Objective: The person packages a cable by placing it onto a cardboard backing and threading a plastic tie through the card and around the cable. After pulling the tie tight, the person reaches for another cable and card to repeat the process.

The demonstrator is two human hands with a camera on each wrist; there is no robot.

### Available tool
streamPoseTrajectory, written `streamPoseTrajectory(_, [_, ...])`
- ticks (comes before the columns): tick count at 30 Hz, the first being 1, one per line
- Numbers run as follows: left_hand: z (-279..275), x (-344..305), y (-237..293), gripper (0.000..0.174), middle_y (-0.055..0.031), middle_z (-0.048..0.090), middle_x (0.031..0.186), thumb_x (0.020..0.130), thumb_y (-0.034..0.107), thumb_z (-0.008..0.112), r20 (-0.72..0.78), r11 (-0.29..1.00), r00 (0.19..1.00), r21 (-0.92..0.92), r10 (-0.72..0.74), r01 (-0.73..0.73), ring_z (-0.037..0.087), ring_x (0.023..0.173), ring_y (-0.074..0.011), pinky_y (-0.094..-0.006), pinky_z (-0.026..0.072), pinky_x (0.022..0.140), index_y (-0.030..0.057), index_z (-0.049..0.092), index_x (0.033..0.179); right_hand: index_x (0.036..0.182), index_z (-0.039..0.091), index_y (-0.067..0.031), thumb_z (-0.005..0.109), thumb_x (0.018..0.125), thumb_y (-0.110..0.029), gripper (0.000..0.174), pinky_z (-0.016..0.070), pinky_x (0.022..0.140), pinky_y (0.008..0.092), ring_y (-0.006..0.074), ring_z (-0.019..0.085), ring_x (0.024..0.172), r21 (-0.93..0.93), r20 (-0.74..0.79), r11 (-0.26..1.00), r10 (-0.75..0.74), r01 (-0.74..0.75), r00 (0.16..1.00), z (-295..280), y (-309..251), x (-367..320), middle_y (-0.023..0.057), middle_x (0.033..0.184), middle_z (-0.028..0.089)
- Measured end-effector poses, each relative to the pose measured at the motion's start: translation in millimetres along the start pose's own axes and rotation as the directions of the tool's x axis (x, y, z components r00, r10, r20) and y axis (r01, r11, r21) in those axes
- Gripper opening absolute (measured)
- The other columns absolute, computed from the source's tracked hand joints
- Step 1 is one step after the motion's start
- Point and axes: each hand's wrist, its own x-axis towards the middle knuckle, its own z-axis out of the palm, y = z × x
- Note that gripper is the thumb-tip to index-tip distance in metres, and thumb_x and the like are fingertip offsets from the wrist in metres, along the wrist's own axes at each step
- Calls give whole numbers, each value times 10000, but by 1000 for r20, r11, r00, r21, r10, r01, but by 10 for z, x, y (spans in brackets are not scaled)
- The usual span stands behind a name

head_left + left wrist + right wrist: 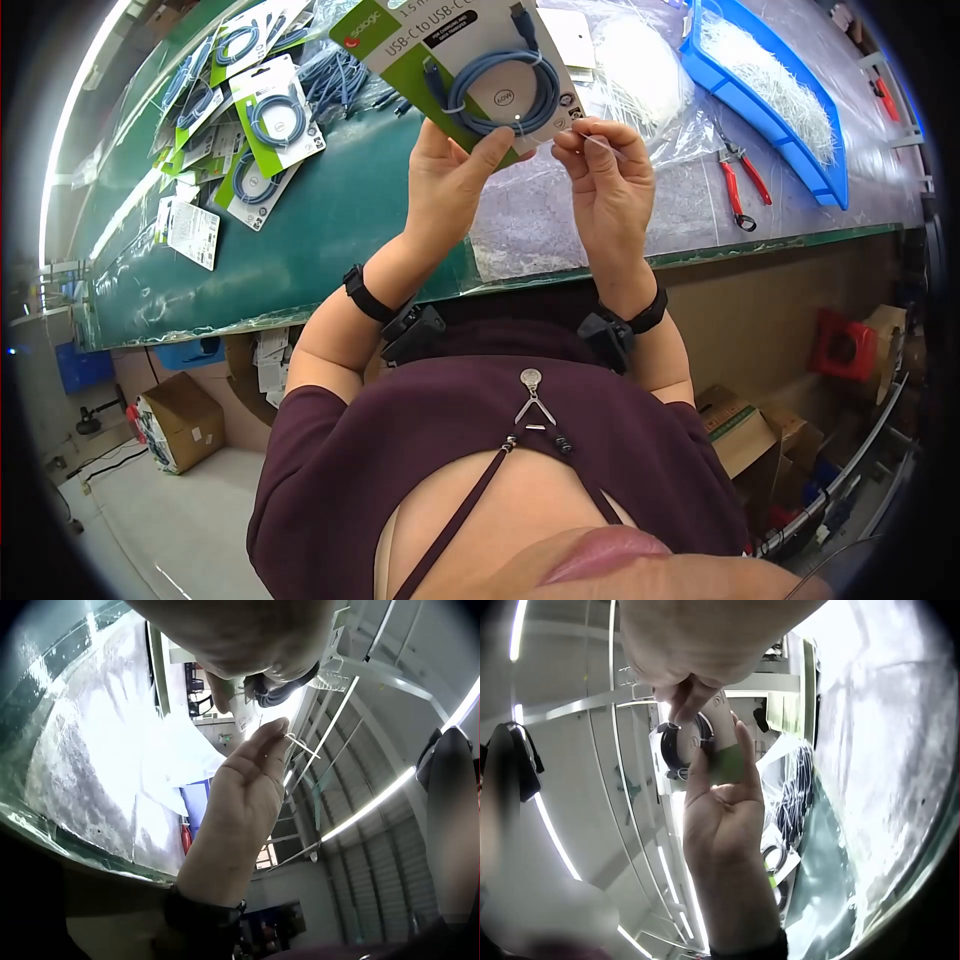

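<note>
The cable card (pixel 480 70) is held up above the green table (pixel 330 230). The left hand (pixel 445 195) grips its near edge, thumb curled over the front. The right hand (pixel 610 190) is just beside it, pinching a thin white tie (pixel 602 144) (fingertips tight together) at the card's right corner. Red pliers (pixel 738 180) and a blue tray (pixel 745 105) lie to the right.

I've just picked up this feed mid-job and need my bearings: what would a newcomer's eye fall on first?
First, the carded blue USB-C cable pack, held up over the green bench by the left hand. Beside it, the right hand pinches a thin white tie at the card's corner. Behind, more cable packs lie on the bench at left; a blue tray of white ties and red-handled pliers lie at right.
</note>
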Motion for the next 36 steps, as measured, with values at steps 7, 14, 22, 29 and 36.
streamPoseTrajectory(7, [-66, 15, 30, 354, -112, 598, 1113, 889, -32, 557, 29, 958, 975, -180, -222, 223, 623, 994, -221, -399, 579, 821, 50, 424, 1207, 1003, 600, -8, 611, 864, 11, 141, 516, 663, 238, 133, 620, 744, -575, 190, 755, -252, 316, 949, 43, -30, 45, 70, 891, 619])
streamPoseTrajectory(14, [-101, 20, -36, 324, -112, 620, 1076, 880, -30, 578, -1, 999, 1000, -35, -30, 30, 637, 952, -202, -357, 573, 800, 30, 457, 1174, 931, 667, -21, 684, 735, 88, 224, 485, 533, 263, 149, 594, 661, -764, 583, 74, -349, 641, 734, 136, -131, 114, 70, 826, 605])
streamPoseTrajectory(22, [-153, -2, -69, 301, -70, 661, 971, 856, -14, 631, -20, 981, 999, 187, 50, -45, 640, 856, -115, -228, 519, 679, 20, 504, 1127, 903, 675, -23, 687, 686, 100, 250, 484, 528, 284, 196, 588, 632, -763, 628, -66, -308, 643, 714, 229, -157, 65, 78, 793, 592])
streamPoseTrajectory(29, [-179, -68, -97, 284, -30, 663, 909, 829, 7, 677, -75, 933, 995, 358, 60, -29, 592, 772, -40, -187, 460, 601, 19, 550, 1083, 889, 672, -16, 678, 694, 98, 226, 481, 531, 288, 199, 588, 630, -770, 619, -45, -294, 636, 728, 225, -126, 76, 83, 788, 589])
streamPoseTrajectory(36, [-188, -83, -135, 272, -26, 653, 957, 815, 3, 690, -57, 928, 990, 359, 130, -102, 571, 775, -36, -198, 456, 613, 11, 570, 1060, 877, 673, -12, 673, 694, 101, 215, 475, 528, 293, 201, 588, 629, -786, 602, -33, -275, 618, 750, 246, -104, 41, 85, 787, 587])
